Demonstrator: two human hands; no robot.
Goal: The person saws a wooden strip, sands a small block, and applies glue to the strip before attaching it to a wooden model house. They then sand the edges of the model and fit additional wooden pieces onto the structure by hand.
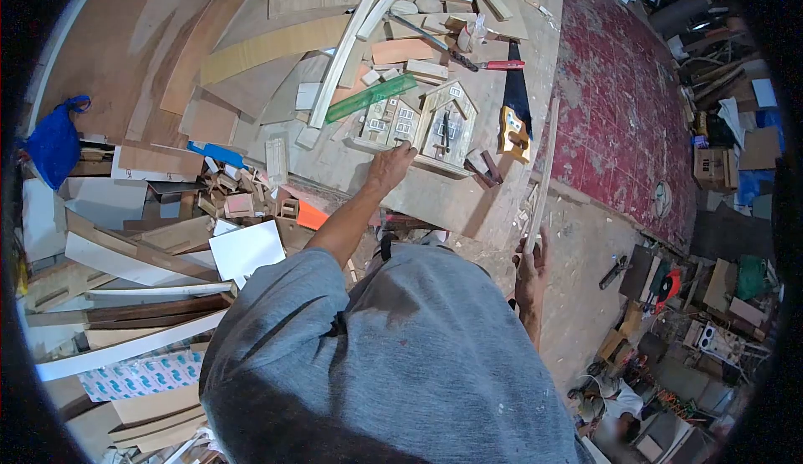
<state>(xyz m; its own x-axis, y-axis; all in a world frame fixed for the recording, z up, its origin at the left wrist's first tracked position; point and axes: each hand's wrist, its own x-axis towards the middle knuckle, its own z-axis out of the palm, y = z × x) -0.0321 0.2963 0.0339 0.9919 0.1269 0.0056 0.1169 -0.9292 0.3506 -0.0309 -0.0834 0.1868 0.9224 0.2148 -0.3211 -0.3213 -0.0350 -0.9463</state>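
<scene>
My left hand (389,167) reaches out over the workbench (435,196). Its fingertips rest at the front edge of a small wooden model house (389,121). A taller model house (447,121) stands just to the right of it. That hand's fingers lie loosely apart and nothing is gripped in them. Lower and to the right, beside the bench edge, my right hand (531,272) is closed around the lower end of a long thin wooden strip (544,175). The strip runs up along the bench's right side.
A green ruler (372,98), a hand saw with a yellow handle (514,125) and a red-handled tool (502,65) lie behind the houses among offcuts. Boards and white panels (247,248) pile up at the left, with a blue bag (54,142). Clutter covers the floor at the right.
</scene>
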